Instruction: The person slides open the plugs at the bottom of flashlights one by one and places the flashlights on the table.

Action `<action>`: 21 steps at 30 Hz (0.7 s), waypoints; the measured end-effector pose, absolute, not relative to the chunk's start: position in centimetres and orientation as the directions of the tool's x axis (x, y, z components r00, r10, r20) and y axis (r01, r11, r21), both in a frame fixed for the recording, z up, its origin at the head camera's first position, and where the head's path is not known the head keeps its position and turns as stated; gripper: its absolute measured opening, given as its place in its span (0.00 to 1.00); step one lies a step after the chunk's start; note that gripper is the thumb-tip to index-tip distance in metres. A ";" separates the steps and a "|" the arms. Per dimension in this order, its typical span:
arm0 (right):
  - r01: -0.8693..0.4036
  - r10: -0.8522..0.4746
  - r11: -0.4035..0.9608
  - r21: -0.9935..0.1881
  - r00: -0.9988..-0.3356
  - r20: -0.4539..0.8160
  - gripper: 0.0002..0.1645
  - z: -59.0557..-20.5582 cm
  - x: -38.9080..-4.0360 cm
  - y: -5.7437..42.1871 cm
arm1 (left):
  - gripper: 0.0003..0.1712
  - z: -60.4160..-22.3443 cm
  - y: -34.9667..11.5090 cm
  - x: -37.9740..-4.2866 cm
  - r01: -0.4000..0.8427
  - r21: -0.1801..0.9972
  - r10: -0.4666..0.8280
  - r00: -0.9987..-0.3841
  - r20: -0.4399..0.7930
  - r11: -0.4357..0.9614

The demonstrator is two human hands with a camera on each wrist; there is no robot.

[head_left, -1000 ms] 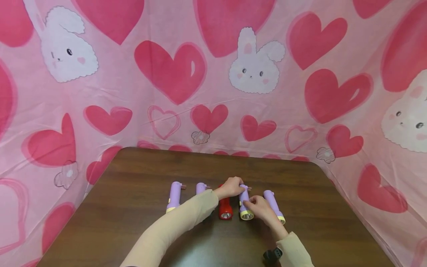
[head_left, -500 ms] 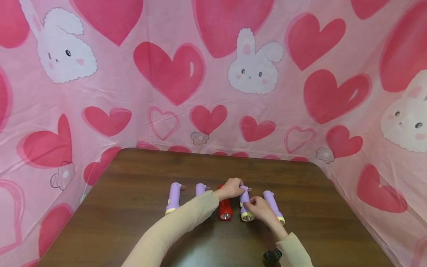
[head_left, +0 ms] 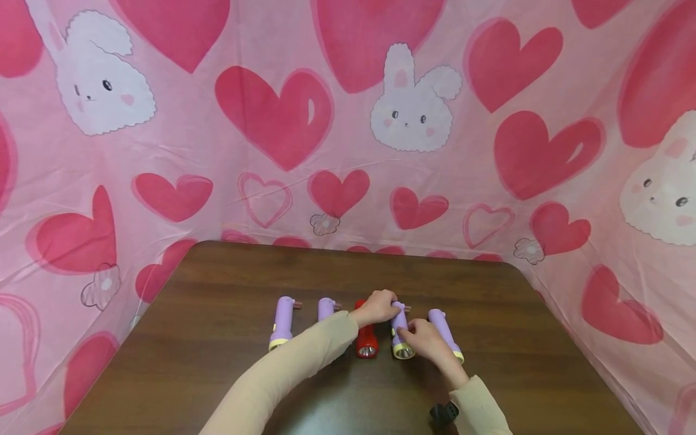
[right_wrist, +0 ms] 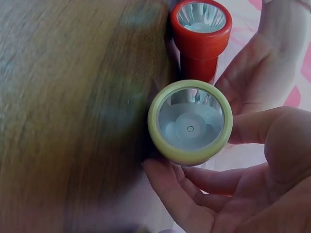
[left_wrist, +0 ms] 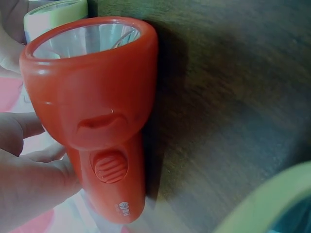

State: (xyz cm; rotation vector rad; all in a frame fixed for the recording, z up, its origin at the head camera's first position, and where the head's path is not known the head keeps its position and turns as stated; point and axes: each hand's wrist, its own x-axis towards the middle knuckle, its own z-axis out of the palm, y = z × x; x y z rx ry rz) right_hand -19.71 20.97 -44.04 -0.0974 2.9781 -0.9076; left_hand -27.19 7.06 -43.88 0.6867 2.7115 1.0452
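A purple flashlight with a yellow head rim lies on the table, lens end toward me. My left hand reaches over a red flashlight and grips the purple one at its tail, beside small brownish prongs. Near the lens end, my right hand pinches the same flashlight between thumb and fingers. The right wrist view shows its round yellow rim and reflector facing the camera, the fingers around its side. In the left wrist view, the red flashlight with its ribbed switch fills the foreground.
Two more purple flashlights lie to the left, one at the far left and one partly behind the left sleeve. Another purple flashlight lies right of the right hand. Under the right wrist sits a black device. A heart-patterned curtain surrounds the brown table.
Both hands stay on the same purple flashlight, almost still. Its lens end has shifted very slightly to the right, and the head view has tilted a little.
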 end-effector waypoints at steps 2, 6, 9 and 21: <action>-0.058 -0.074 0.830 -0.554 -0.997 -0.007 0.15 -44.1 -19.7 21.0 | 0.13 -43.9 7.1 -27.2 0.371 0.655 0.471 -0.882 0.027 0.658; -0.066 -0.079 0.826 -0.559 -0.997 -0.001 0.16 -44.1 -19.7 21.1 | 0.14 -44.0 7.3 -27.2 0.383 0.639 0.471 -0.881 0.036 0.667; -0.076 -0.083 0.828 -0.556 -0.996 0.014 0.15 -44.0 -19.7 21.1 | 0.15 -44.1 7.3 -27.2 0.382 0.639 0.469 -0.882 0.037 0.668; -0.093 -0.071 0.847 -0.524 -0.996 0.060 0.15 -43.0 -19.7 21.5 | 0.17 -43.9 7.2 -26.8 0.390 0.646 0.483 -0.875 0.038 0.656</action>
